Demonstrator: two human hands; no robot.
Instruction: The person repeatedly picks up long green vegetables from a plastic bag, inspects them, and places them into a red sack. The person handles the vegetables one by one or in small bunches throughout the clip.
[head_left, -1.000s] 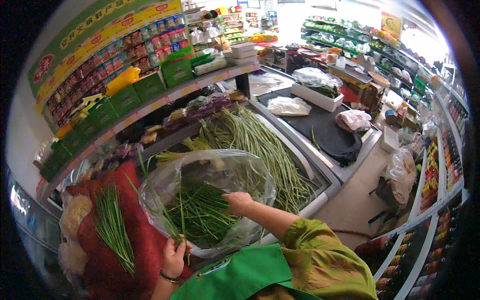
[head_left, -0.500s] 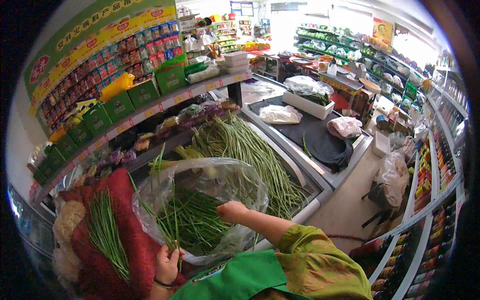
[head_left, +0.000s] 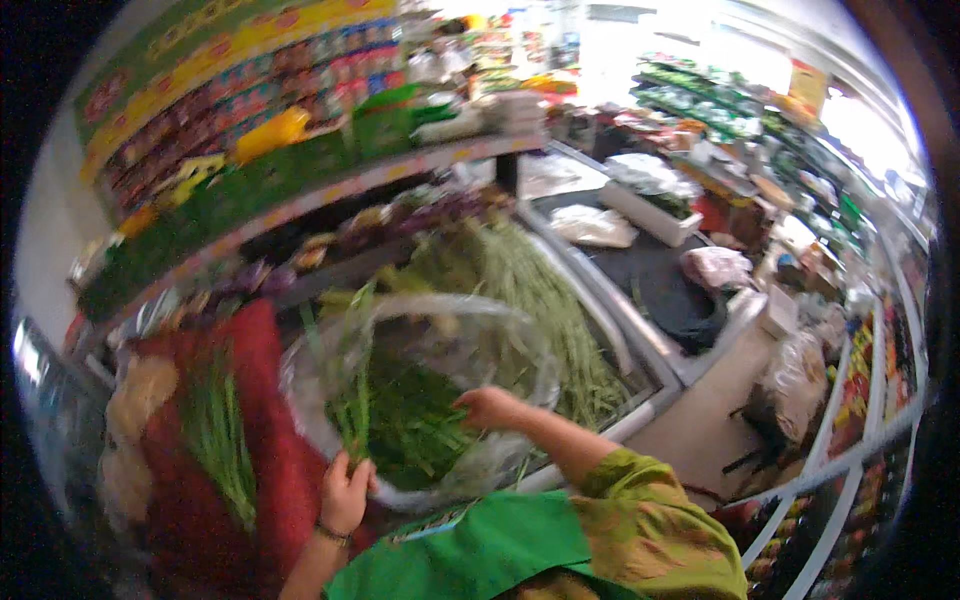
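In my left hand, the fingers are closed round the lower ends of a few long green chives, which stand nearly upright. My right hand is pinched at the right end of the chive pile, its fingertips on the stalks; blur hides how many it grips. That pile lies inside a large clear plastic bag with its mouth spread wide. To the left, a separate bunch of chives lies on a dark red mesh sack.
Long beans are heaped in the display case behind the bag. A shelf of green boxes runs above at the left. Farther right, a second case carries a white tray and plastic bags. Bottle shelves line the right side.
The view has swung, shifting the scene rightward and blurring it. The chives in my left hand now stand closer together and more upright. My right hand stays at the pile.
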